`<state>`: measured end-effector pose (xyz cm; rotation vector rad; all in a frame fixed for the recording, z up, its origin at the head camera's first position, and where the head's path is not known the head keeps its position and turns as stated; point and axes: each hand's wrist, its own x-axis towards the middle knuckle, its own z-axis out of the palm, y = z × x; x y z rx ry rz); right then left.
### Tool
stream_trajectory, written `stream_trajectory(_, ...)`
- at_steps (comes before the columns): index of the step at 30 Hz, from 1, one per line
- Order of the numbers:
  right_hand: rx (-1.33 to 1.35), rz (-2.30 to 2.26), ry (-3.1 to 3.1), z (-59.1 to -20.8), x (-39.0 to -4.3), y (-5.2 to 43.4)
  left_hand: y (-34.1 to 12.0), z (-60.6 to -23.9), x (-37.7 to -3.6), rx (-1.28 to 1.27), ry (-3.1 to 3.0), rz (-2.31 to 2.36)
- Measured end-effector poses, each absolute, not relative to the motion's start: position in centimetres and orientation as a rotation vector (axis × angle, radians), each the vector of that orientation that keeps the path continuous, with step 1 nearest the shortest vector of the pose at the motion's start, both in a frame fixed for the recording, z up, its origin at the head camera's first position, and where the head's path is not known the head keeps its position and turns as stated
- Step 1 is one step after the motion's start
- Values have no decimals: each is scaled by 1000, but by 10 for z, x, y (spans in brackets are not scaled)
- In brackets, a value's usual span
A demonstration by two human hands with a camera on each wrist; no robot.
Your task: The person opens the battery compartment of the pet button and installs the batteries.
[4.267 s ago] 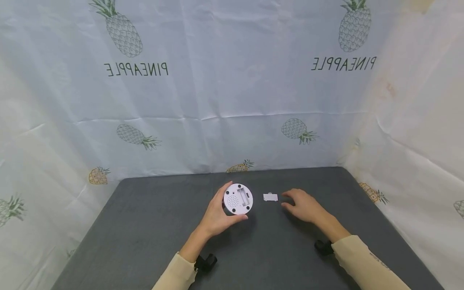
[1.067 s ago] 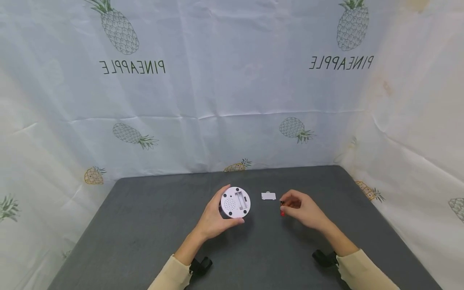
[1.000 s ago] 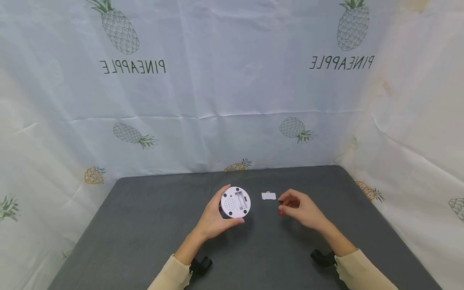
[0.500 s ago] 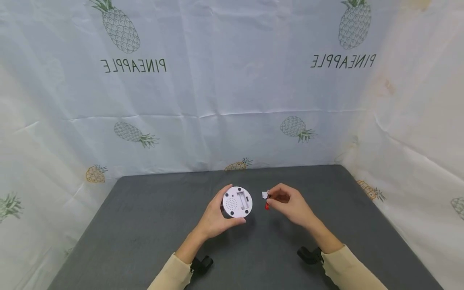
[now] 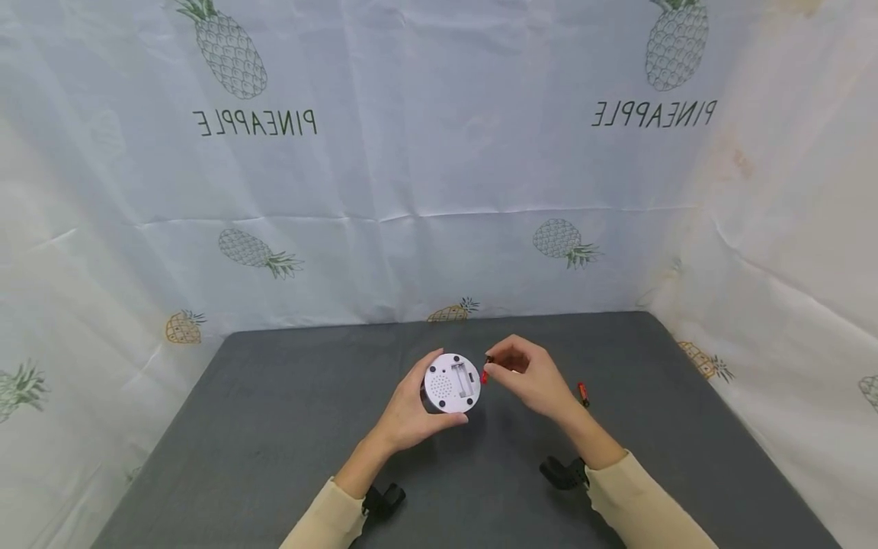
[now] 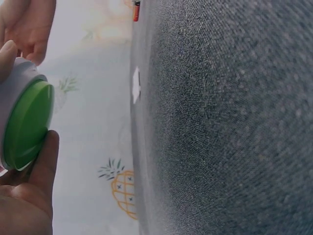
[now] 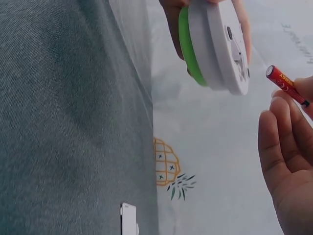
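My left hand (image 5: 409, 410) grips a round white device (image 5: 450, 382) with a green top (image 6: 27, 125), held underside up so its open battery slot shows. My right hand (image 5: 530, 378) pinches a small red battery (image 5: 484, 374) between thumb and fingertips, right at the device's right edge. In the right wrist view the battery (image 7: 286, 84) sits a short way from the device (image 7: 215, 46) without touching it. The white battery cover (image 7: 128, 219) lies flat on the table; in the head view my right hand hides it.
A second red battery (image 5: 583, 393) lies on the dark grey table (image 5: 274, 427), right of my right wrist. Pineapple-print cloth (image 5: 439, 191) walls the table at the back and on both sides. Black wrist mounts (image 5: 384, 499) sit under both sleeves.
My right hand picked a red battery off the table and carried it left to the device's edge. The cover is now behind that hand. The left hand barely moved.
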<state>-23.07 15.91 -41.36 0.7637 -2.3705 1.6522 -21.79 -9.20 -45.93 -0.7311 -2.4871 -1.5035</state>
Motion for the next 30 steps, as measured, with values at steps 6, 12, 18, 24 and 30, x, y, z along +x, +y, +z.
stream_trajectory(6,758,1618,-2380,-414,-233,147,-91,-460,-218,-725,-2493,-1516)
stream_trajectory(12,781,1551,-2399,-417,-234,138,-91,-460,-218,-740,-2484,-1518)
stream_trajectory(18,852,1470,-2413,-416,-234,131,-91,-461,-218,-743,-2488,-1504)
stream_trajectory(24,908,1374,-2438,-413,-232,127,-91,-462,-218,-746,-2496,-1500)
stream_trajectory(30,918,1359,-2462,-412,-232,127,-92,-462,-218,-766,-2504,-1472)
